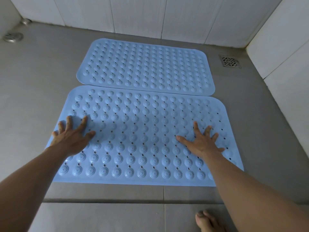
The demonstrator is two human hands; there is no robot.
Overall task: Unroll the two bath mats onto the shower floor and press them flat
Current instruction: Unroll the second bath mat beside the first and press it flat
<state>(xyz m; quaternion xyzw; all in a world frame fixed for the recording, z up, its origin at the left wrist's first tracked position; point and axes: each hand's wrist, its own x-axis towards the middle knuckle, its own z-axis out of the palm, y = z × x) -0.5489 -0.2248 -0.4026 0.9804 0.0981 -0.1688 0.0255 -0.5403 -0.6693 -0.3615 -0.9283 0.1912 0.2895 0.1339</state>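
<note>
Two light blue rubber bath mats with round bumps and small holes lie unrolled side by side on the grey shower floor. The far mat [145, 67] lies flat near the back wall. The near mat [142, 131] touches its front edge. My left hand [71, 136] rests palm down, fingers spread, on the near mat's left end. My right hand [200, 141] lies the same way on the right part of that mat. Neither hand holds anything.
White tiled walls [150, 14] close the back and right side. A square floor drain [229, 61] sits right of the far mat, and a round metal drain [12, 37] is at far left. A low step [117, 200] runs in front, with my bare foot [207, 220] on it.
</note>
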